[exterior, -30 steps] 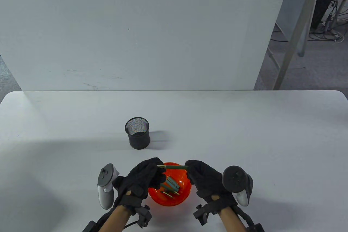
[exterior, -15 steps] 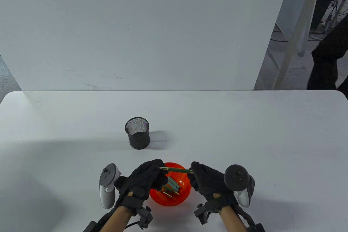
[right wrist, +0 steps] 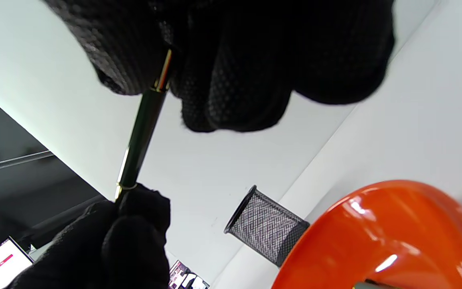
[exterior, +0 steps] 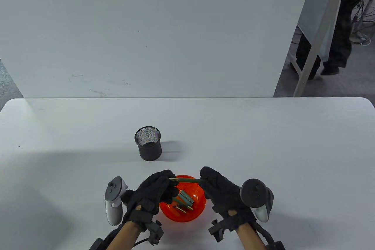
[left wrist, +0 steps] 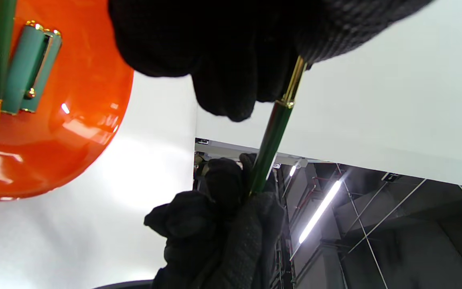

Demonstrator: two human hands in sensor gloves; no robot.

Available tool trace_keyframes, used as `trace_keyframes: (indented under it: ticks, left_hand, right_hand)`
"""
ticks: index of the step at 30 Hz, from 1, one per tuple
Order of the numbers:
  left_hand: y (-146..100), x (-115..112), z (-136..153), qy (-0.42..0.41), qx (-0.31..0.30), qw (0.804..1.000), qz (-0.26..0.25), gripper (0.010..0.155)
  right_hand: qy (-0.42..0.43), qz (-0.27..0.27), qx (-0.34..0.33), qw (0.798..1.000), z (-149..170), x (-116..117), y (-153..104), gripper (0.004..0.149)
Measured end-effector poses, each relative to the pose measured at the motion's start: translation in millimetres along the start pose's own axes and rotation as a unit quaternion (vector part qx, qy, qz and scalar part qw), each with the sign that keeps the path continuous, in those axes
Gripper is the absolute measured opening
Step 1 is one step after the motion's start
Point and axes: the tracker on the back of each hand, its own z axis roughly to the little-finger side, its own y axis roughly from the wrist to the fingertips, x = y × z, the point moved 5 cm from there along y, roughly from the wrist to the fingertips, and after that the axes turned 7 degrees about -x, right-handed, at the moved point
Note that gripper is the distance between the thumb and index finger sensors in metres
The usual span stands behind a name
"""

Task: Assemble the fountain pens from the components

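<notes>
- Left hand (exterior: pixel 155 192) pinches the gold-trimmed end of a dark green pen barrel (exterior: pixel 187 179); fingers curled in tight around it.
- Right hand (exterior: pixel 222 192) grips the other end of the same barrel, fingers closed over it.
- Barrel spans between both hands, near level, held above the far rim of the orange bowl (exterior: pixel 197 216), not touching it.
- Left wrist view: gold section (left wrist: pixel 294 82) comes out of the left fingertips, green barrel (left wrist: pixel 270 144) runs down into the right glove (left wrist: pixel 223 224).
- Right wrist view: same barrel (right wrist: pixel 140 136) with a gold ring at each visible end; left glove (right wrist: pixel 106 241) closed on the far end.
- Can't tell whether the gold section is already seated in the barrel or only aligned; the joint is half hidden by glove.
- Bowl sits on the white worktop (exterior: pixel 263 144) at the near edge, between the two wrists.
- Inside the bowl: loose pen parts (exterior: pixel 184 200), teal caps with gold clips and short gold-tipped pieces, lying jumbled. In the left wrist view a teal cap (left wrist: pixel 24 72) lies beside a green barrel section.
- Black mesh pen cup (exterior: pixel 148 143) stands upright on the worktop beyond the bowl, slightly left, well apart from the hands.
- White panel (exterior: pixel 146 33) stands behind the worktop.
</notes>
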Motion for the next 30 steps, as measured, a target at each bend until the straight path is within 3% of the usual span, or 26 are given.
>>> trace_keyframes:
  ticks: [17,22,26,30]
  left_hand:
    - [1.4,-5.6,0.3,0.018,-0.005,1.0,0.021,0.042]
    - [0.9,-3.0,0.8,0.015,-0.004,1.0,0.009,0.042]
    - [0.2,3.5,2.3,0.008,0.0,1.0,-0.008,0.041]
    - [0.0,2.6,2.1,0.002,0.0,1.0,-0.008,0.042]
  right_hand:
    - [-0.022,0.028,0.035,0.999,6.3,-4.6,-3.2,0.051]
    - [-0.001,0.008,0.043,0.999,9.5,-0.6,-3.4,0.059]
    - [0.015,0.008,0.026,1.0,6.5,-1.1,-1.6,0.066]
    - [0.014,0.0,0.0,1.0,-1.3,-1.0,-0.1,0.059]
